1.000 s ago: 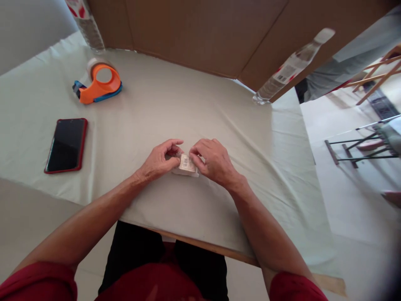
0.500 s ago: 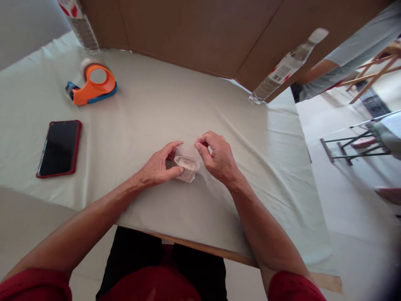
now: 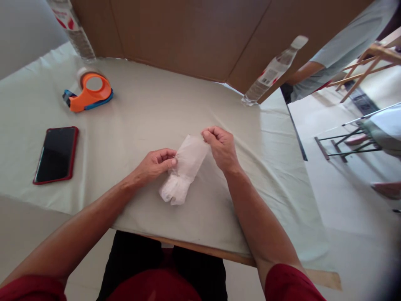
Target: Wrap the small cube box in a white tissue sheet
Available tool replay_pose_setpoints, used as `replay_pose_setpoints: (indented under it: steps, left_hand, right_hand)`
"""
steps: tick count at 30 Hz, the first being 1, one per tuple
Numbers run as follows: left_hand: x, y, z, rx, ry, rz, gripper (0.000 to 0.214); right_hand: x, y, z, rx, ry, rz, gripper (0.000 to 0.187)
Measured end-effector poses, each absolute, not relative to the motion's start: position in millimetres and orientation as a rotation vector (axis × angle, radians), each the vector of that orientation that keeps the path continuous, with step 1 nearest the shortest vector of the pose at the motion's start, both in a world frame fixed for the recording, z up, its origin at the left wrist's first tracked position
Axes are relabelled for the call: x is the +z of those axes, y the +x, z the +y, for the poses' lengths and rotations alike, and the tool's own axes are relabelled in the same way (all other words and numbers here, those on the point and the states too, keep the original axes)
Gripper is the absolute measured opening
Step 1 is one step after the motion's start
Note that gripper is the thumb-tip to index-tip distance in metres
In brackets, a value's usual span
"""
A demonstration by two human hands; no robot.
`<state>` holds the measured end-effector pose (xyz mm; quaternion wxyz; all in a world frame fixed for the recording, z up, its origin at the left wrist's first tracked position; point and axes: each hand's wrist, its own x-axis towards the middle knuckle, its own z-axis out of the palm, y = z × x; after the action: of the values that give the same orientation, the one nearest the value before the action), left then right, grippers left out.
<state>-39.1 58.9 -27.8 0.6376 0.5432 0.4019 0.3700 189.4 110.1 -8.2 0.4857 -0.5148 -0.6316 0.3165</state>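
Observation:
A crumpled, translucent white plastic bag (image 3: 191, 158) lies at a slant on the table in front of me, its bunched, flared end (image 3: 176, 190) toward me. My left hand (image 3: 158, 164) pinches its left edge between thumb and fingers. At the far right corner, my right hand (image 3: 222, 147) is closed in a pinch on the bag. Whether something lies inside the bag cannot be made out.
An orange and blue tape dispenser (image 3: 90, 93) and a red-cased phone (image 3: 56, 154) lie at left. Two water bottles (image 3: 73, 31) (image 3: 275, 71) stand by a brown cardboard panel (image 3: 181, 37). Another person's arm (image 3: 305, 72) shows behind the right bottle.
The compact, box-like bundle is now a long, flattened bag stretched between my hands. My left hand has shifted slightly left, and my right hand slightly up with the far corner.

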Motion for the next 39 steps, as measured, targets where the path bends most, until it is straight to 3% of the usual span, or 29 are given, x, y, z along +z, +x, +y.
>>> replay_pose_setpoints:
  steps: [5,8,12,18,24,28,32,39]
  left_hand:
    - [-29.9,-37.7,62.3,0.915,1.109,1.041,0.020]
    - [-31.9,-38.9,63.0,0.957,1.011,1.027,0.021]
    - [-32.7,-39.5,62.7,0.976,0.965,1.002,0.025]
    - [-34.8,-37.0,65.3,1.025,0.907,0.950,0.031]
    - [-30.5,-41.2,68.3,1.263,1.060,1.213,0.041]
    - [-23.0,-51.0,64.1,1.265,1.378,1.416,0.055]
    - [-20.5,-59.9,63.8,1.006,1.555,1.534,0.067]
    - [-27.5,-73.4,78.4,1.008,1.374,1.562,0.052]
  right_hand:
    - [25.0,190.5,87.5,0.691,-1.255,-1.537,0.030]
    - [44.2,179.9,69.3,0.785,-1.421,-2.033,0.050]
    - [39.5,153.3,58.7,0.507,-1.834,-2.412,0.061]
    - [17.0,152.3,71.6,0.489,-1.888,-2.312,0.033]
    - [-7.0,172.2,88.9,1.174,-1.496,-1.631,0.030]
    - [-20.4,171.7,93.4,1.400,-1.399,-1.347,0.026]
    - [-20.8,172.7,94.1,1.285,-1.407,-1.407,0.024]
    - [-26.3,191.5,105.4,0.976,-1.572,-1.640,0.011]
